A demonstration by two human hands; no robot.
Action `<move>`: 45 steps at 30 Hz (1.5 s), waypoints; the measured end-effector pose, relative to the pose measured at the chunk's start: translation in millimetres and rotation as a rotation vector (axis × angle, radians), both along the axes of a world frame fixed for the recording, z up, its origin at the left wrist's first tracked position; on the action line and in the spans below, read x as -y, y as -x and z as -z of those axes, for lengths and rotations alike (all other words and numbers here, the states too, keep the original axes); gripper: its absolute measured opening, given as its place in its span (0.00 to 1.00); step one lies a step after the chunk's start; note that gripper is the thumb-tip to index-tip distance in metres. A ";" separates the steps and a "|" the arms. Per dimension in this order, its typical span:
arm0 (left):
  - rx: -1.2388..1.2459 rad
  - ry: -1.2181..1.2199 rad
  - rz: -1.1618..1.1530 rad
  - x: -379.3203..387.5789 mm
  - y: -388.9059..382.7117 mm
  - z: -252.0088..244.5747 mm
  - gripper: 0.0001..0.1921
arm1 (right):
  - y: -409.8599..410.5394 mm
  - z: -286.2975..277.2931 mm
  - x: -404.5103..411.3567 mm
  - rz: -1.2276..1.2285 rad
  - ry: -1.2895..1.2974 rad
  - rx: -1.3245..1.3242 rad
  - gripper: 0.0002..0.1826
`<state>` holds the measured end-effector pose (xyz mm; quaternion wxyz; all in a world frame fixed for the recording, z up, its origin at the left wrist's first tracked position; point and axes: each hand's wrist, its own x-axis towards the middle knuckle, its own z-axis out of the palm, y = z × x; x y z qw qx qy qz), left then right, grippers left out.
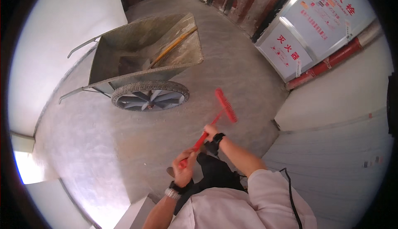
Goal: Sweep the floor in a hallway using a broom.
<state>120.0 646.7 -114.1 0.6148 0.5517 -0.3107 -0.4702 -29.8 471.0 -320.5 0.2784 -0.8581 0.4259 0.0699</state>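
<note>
My left hand (184, 163) is closed around the top end of a red handle (200, 141), in front of my body. Further down the same handle, my right hand (211, 131) grips it too. The handle slopes away to the upper right and ends in a red broom head (226, 105) with short bristles or teeth along one side. That head is slightly blurred. It is over the grey concrete floor (248, 95); contact with the floor cannot be told. Both wrists wear black bands, and part of my dark-trousered legs shows beneath the handle.
A two-handled metal wheelbarrow (124, 45) stands ahead on the left, with a wooden-handled shovel (174, 46) lying in it. To the right are a fire cabinet (311, 36) bearing writing, a red pipe (329, 62) and a pale wall (339, 95). Brown doors line the far side.
</note>
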 end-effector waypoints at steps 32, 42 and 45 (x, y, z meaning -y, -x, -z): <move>0.381 -0.204 -0.752 -175.5 -131.5 -66.2 0.09 | -311.0 -40.0 -251.9 -0.576 -0.283 0.285 0.07; 0.838 0.203 -0.146 -137.2 -142.3 -140.2 0.07 | -262.9 -136.5 -210.3 0.363 -1.286 0.560 0.02; 0.850 0.180 0.194 -122.6 -152.1 -186.3 0.17 | -222.0 -160.2 -171.1 0.696 -1.508 0.343 0.13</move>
